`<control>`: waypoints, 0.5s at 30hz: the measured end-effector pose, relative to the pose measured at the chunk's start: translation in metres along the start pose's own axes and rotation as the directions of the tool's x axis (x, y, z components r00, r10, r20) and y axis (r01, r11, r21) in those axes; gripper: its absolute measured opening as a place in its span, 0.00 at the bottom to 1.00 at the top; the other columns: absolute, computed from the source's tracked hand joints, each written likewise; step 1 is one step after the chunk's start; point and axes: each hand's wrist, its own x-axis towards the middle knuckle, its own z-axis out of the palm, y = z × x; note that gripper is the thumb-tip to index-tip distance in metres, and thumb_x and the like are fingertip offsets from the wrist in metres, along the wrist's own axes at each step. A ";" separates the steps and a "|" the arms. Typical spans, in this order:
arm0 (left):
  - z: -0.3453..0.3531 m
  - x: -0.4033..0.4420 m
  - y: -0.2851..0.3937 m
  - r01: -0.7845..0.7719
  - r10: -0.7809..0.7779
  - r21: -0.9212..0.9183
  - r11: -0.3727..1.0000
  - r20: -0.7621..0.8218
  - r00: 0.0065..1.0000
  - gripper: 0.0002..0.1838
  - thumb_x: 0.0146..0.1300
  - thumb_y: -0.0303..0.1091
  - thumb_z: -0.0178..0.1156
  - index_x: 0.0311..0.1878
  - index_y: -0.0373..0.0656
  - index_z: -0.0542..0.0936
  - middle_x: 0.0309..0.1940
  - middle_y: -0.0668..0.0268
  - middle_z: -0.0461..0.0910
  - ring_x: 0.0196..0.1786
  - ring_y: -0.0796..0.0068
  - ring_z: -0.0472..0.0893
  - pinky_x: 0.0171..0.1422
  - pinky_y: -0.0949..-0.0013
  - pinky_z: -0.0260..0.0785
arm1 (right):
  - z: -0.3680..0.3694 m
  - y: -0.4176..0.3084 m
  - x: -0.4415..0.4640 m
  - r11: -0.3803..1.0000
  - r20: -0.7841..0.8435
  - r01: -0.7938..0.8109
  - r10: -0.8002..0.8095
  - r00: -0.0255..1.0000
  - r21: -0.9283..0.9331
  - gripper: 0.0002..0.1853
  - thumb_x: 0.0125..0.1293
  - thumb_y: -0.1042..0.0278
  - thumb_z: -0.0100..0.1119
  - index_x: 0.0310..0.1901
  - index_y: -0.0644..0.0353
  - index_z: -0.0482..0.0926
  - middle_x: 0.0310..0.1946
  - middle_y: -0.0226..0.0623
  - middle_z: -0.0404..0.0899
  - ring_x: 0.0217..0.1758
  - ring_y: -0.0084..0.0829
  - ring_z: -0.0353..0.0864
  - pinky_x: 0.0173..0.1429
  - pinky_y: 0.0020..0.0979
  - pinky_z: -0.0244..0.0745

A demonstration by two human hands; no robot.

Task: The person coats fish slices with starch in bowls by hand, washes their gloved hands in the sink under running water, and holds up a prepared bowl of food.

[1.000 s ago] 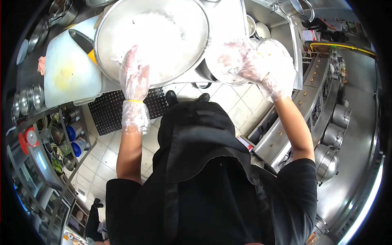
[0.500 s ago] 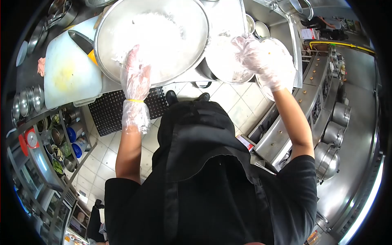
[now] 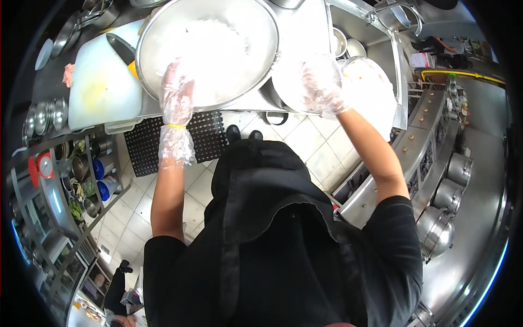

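My left hand (image 3: 177, 95), in a clear plastic glove with a yellow band at the wrist, reaches over the near rim of a large metal bowl (image 3: 143, 71). Its fingers are stretched out inside the bowl and hold nothing that I can see. White material, washed out by glare, covers the bowl's inside. My right hand (image 3: 322, 86), also gloved, is over a round container (image 3: 283, 90) of white material. The right fingers look curled together and point down; glare hides what is in them. Right of that hand is a glare-whitened round vessel (image 3: 370, 90).
A white cutting board (image 3: 101, 87) and stacked metal bowls (image 3: 48, 115) are on the left. A metal sink (image 3: 357, 24) lies at the upper right, and a stove (image 3: 417, 128) is on the right. Behind me at the lower left, another person (image 3: 117, 294) is partly visible.
My right hand has moved left, from between the right vessel and the round container to above the container. My left hand stays at the bowl. The view has shifted slightly.
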 end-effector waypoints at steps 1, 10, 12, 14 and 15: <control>-0.008 -0.001 0.007 -0.002 0.002 -0.009 1.000 -0.012 1.000 0.27 0.60 0.23 0.57 0.64 0.34 0.66 0.59 0.59 0.72 0.60 0.70 0.72 0.68 0.68 0.61 | -0.056 -0.007 0.019 0.968 0.103 -0.128 0.108 0.989 0.215 0.22 0.54 0.55 0.60 0.45 0.63 0.78 0.36 0.46 0.80 0.40 0.42 0.81 0.44 0.40 0.75; -0.070 -0.074 0.058 0.082 -0.093 -0.050 0.995 -0.332 0.939 0.18 0.61 0.23 0.59 0.55 0.33 0.77 0.56 0.57 0.74 0.52 0.70 0.78 0.54 0.68 0.75 | -0.045 0.051 0.001 0.959 0.079 0.269 -0.263 0.962 -0.085 0.20 0.55 0.65 0.61 0.51 0.58 0.75 0.41 0.46 0.79 0.47 0.43 0.77 0.51 0.38 0.73; -0.076 -0.100 0.043 0.158 -0.225 -0.185 0.970 -0.439 0.870 0.25 0.61 0.23 0.59 0.62 0.34 0.70 0.50 0.57 0.78 0.47 0.69 0.80 0.51 0.68 0.77 | -0.052 0.029 0.012 0.943 0.128 0.301 -0.318 0.939 0.140 0.24 0.52 0.61 0.60 0.52 0.60 0.75 0.38 0.45 0.79 0.41 0.45 0.78 0.48 0.39 0.75; -0.099 -0.132 -0.002 0.223 -0.284 -0.185 0.957 -0.448 0.848 0.29 0.58 0.24 0.61 0.65 0.38 0.68 0.47 0.63 0.78 0.41 0.74 0.80 0.44 0.72 0.78 | -0.032 0.017 0.005 0.914 0.154 0.295 -0.346 0.926 0.279 0.26 0.51 0.60 0.60 0.52 0.61 0.74 0.37 0.45 0.79 0.38 0.46 0.78 0.46 0.39 0.75; -0.115 -0.150 -0.022 0.329 -0.367 -0.162 0.930 -0.428 0.826 0.30 0.58 0.22 0.61 0.66 0.40 0.68 0.50 0.62 0.77 0.44 0.74 0.79 0.46 0.72 0.77 | -0.004 0.016 0.000 0.942 0.141 0.295 -0.317 0.938 0.160 0.23 0.52 0.61 0.58 0.51 0.58 0.75 0.40 0.46 0.78 0.44 0.46 0.76 0.51 0.39 0.73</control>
